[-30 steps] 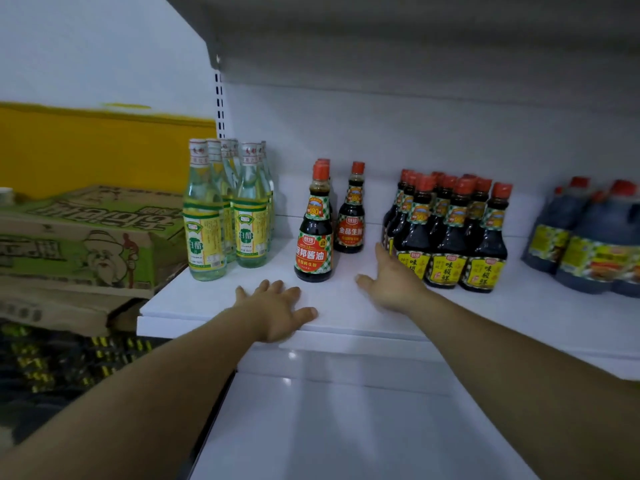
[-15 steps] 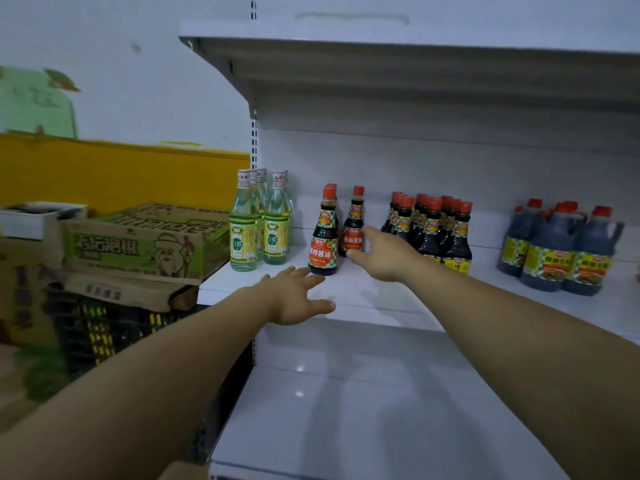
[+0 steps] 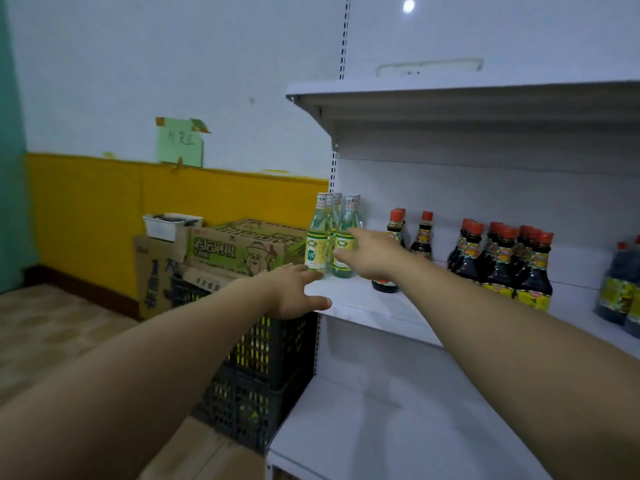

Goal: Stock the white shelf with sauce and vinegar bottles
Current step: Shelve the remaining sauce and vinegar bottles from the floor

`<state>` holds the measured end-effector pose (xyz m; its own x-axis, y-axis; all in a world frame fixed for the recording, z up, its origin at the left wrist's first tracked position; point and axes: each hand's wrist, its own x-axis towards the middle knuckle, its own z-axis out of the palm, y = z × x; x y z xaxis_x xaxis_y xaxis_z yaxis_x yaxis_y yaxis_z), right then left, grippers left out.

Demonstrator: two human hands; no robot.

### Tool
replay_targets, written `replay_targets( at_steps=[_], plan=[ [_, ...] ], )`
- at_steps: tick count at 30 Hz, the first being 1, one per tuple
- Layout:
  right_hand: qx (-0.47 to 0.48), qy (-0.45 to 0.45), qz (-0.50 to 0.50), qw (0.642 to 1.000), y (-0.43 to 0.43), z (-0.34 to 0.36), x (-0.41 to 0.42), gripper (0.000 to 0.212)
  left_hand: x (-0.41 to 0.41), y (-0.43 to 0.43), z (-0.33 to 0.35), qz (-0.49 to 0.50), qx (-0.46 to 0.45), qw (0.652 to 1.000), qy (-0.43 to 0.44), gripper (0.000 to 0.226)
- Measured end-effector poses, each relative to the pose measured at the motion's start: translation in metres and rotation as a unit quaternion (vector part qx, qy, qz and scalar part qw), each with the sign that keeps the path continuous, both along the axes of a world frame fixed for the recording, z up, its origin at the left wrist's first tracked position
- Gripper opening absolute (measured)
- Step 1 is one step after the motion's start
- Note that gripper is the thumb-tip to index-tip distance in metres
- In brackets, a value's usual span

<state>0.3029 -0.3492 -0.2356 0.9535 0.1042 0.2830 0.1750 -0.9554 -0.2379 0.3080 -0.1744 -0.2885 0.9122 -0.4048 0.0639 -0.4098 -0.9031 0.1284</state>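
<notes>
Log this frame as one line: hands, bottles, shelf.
left hand: open, at white shelf front-left corner | right hand: open, at vinegar bottles, contact unclear | sauce bottles: upright on shelf

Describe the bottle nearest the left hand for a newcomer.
On the white shelf, follow the middle board to its left end, where clear bottles cluster. The vinegar bottle stands at the front left corner, by the left hand; unlike the dark, red-capped sauce bottles rightward, it is pale with a yellow-green label.

bare shelf front (image 3: 363, 299), vinegar bottles (image 3: 317, 237) behind (clustered)
</notes>
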Motion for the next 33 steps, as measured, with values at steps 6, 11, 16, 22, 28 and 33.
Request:
replay_targets(
  at_steps=[6,11,16,22,28,33],
  plan=[
    [0.018,0.013,0.076,0.997,0.042,-0.003,0.013,0.071,-0.013,0.040,0.004,0.075,0.012,0.997,0.007,0.077],
    [0.024,0.039,0.137,0.990,0.091,-0.012,0.031,0.073,-0.017,0.091,-0.004,0.156,0.013,0.987,0.031,0.083],
    [0.000,0.065,0.191,0.979,0.162,-0.029,0.047,0.072,-0.035,0.149,-0.026,0.238,-0.007,0.969,0.060,0.080],
    [-0.020,0.122,0.294,0.948,0.262,-0.068,0.057,0.070,-0.057,0.232,-0.075,0.342,-0.044,0.931,0.116,0.079],
    [-0.031,0.181,0.340,0.922,0.337,-0.140,0.070,0.073,-0.066,0.289,-0.145,0.413,-0.062,0.891,0.179,0.081],
    [-0.041,0.237,0.333,0.912,0.364,-0.209,0.095,0.073,-0.052,0.313,-0.198,0.423,-0.072,0.875,0.223,0.080]
  ],
)
